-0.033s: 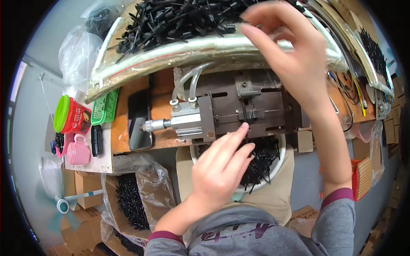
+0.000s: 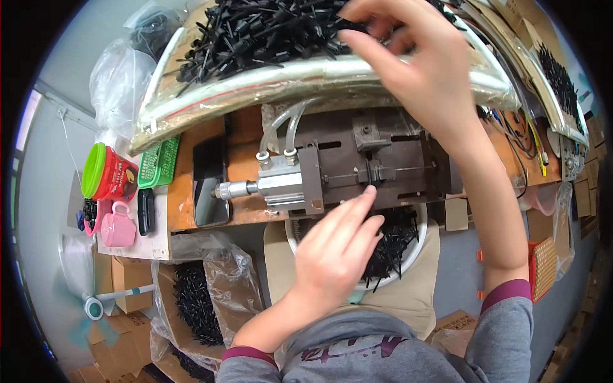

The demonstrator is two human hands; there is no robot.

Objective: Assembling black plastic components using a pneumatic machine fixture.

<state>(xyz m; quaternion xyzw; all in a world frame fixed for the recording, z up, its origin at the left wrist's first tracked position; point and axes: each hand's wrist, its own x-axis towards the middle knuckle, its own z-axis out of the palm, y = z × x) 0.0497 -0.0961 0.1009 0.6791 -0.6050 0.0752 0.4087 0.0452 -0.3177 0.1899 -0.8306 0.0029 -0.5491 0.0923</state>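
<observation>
My left hand (image 2: 335,252) reaches to a dark metal fixture (image 2: 338,182), its visible fingers stretched out and slightly apart, the thumb hidden underneath. The index fingertip touches the lower end of a thin black plastic part (image 2: 369,171) standing across the fixture's middle. My right hand (image 2: 431,70) is raised over the near right side of a heap of black plastic parts (image 2: 255,38). Its thumb and curved fingers are apart, and nothing shows between them. The finger ends are somewhat blurred.
A pneumatic cylinder (image 2: 281,185) with clear hoses joins the fixture's left side. A phone (image 2: 209,179), green basket (image 2: 159,159), red tub (image 2: 115,175) and pink cup (image 2: 118,228) stand left. Below the fixture is a white-rimmed bucket (image 2: 421,239) of black parts. A white padded tray edge (image 2: 319,69) borders the heap.
My right hand has moved a little left and upward over the heap. My left hand stays at the fixture, almost unmoved.
</observation>
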